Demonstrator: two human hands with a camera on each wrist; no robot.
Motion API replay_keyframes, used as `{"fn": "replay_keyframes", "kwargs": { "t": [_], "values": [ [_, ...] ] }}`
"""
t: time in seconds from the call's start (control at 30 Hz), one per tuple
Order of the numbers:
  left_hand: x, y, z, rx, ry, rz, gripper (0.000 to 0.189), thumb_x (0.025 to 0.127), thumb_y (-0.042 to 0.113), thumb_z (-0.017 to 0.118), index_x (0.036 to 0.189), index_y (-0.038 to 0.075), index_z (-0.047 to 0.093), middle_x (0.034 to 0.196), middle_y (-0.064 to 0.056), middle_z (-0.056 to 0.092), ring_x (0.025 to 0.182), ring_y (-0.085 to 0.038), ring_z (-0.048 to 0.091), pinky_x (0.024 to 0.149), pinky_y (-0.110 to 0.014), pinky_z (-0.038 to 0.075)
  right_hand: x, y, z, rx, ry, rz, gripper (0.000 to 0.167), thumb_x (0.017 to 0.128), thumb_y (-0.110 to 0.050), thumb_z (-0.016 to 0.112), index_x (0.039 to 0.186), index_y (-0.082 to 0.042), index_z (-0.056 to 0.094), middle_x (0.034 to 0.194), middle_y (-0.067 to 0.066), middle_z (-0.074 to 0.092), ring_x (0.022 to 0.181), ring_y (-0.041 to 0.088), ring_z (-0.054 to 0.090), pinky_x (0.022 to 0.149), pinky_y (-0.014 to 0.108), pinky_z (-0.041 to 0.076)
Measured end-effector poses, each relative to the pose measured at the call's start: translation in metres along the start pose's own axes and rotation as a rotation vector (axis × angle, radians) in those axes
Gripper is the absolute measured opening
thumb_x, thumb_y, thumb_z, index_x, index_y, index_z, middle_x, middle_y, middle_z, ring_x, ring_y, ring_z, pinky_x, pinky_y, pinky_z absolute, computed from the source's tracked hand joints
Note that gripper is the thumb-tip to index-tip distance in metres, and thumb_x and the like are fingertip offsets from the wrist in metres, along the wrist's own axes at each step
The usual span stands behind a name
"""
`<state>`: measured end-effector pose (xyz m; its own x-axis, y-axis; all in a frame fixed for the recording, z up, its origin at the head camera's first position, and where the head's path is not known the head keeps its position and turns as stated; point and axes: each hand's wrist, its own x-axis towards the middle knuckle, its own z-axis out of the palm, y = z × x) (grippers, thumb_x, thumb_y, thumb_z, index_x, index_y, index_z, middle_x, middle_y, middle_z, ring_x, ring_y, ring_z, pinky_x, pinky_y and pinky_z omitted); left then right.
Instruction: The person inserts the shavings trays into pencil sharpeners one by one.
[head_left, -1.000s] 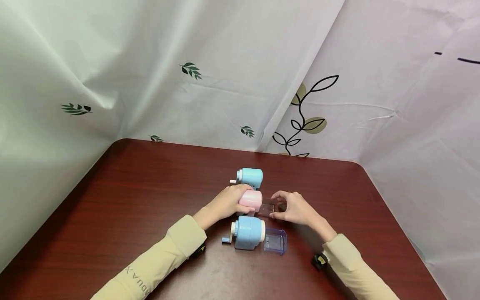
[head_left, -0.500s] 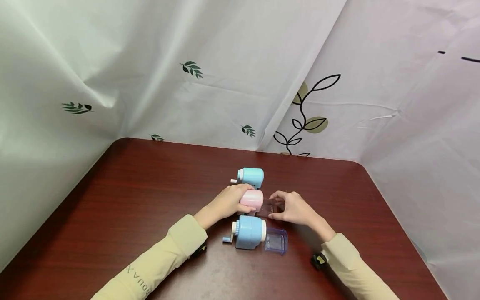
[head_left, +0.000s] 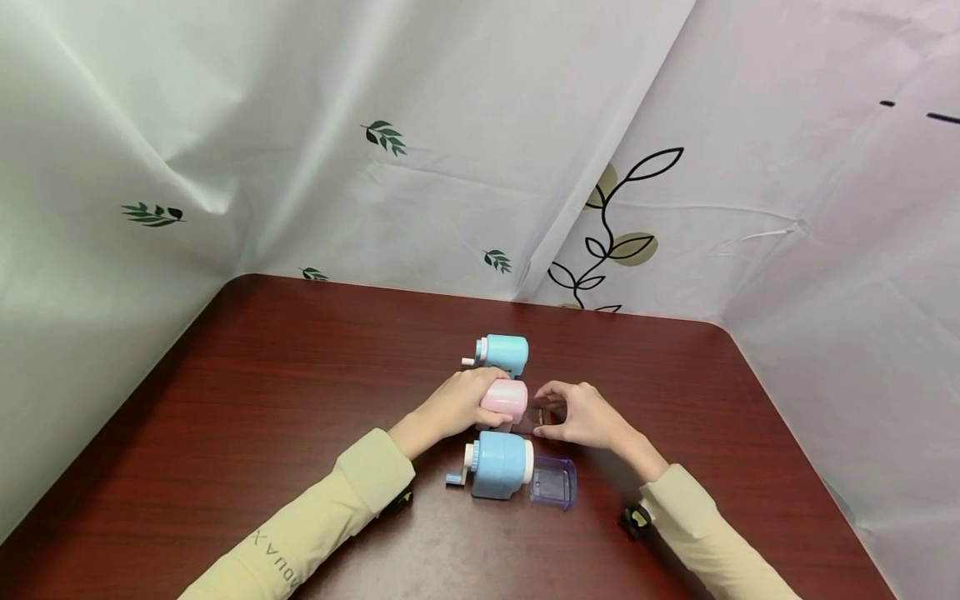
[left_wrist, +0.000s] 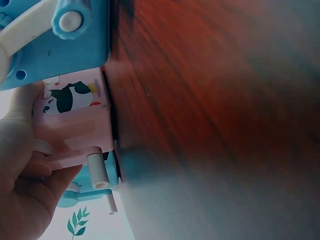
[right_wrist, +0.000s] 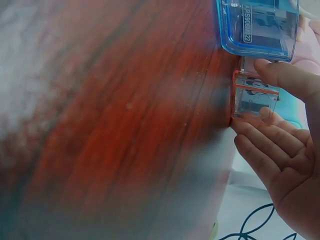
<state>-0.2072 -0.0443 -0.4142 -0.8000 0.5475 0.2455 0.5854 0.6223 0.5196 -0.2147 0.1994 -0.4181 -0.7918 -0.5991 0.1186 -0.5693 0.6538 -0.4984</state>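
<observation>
My left hand (head_left: 459, 406) grips a pink crank pencil sharpener (head_left: 506, 400) from its left side, thumb and fingers around the body. In the left wrist view its panda picture and white crank knob (left_wrist: 98, 171) show. At its right end is a clear shavings drawer (right_wrist: 255, 100), partly out on the table. My right hand (head_left: 592, 417) pinches that drawer between thumb and fingers at its outer end. Nearer me stands a blue pencil sharpener (head_left: 498, 465), its see-through bluish drawer (head_left: 552, 482) lying out at its right. Behind the pink one is a turquoise sharpener (head_left: 506, 353).
The three sharpeners stand in a close row on a dark red wooden table (head_left: 315, 358), cranks to the left. A white sheet with printed leaves (head_left: 420, 208) hangs behind the table's far edge.
My right hand has moved slightly left with the clear drawer, so less of it shows outside the pink sharpener. My left hand keeps its grip in place.
</observation>
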Motion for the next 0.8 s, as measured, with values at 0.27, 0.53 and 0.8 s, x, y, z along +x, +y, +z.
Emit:
{"fn": "replay_keyframes", "kwargs": {
  "t": [0.27,0.53,0.8],
  "values": [
    [-0.0005,-0.0009,0.0007,0.000,0.006,-0.002,0.051,0.076,0.030,0.079,0.117,0.007,0.061,0.106,-0.006,0.067,0.085,-0.016,0.061,0.076,-0.033,0.051,0.0018,-0.0005,0.0036,0.001,0.005,0.012,0.042,0.073,-0.025,0.082,0.106,-0.008,0.065,0.097,0.002,0.072,0.090,0.014,0.070,0.079,0.027,0.056],
    [-0.0003,0.0009,0.0003,0.010,0.007,-0.017,0.052,0.075,0.030,0.080,0.117,0.007,0.061,0.105,-0.005,0.067,0.084,-0.016,0.061,0.076,-0.033,0.051,0.0062,-0.0024,0.0066,-0.002,0.003,0.011,0.042,0.072,-0.026,0.083,0.106,-0.008,0.066,0.099,0.003,0.073,0.089,0.013,0.070,0.077,0.026,0.055],
    [-0.0010,0.0018,0.0008,0.006,0.006,-0.021,0.052,0.075,0.030,0.080,0.117,0.007,0.061,0.106,-0.005,0.067,0.085,-0.017,0.061,0.076,-0.033,0.051,0.0071,-0.0054,0.0083,0.013,0.005,0.004,0.043,0.072,-0.026,0.083,0.107,-0.007,0.066,0.098,0.002,0.073,0.087,0.010,0.070,0.076,0.024,0.055]
  ]
}}
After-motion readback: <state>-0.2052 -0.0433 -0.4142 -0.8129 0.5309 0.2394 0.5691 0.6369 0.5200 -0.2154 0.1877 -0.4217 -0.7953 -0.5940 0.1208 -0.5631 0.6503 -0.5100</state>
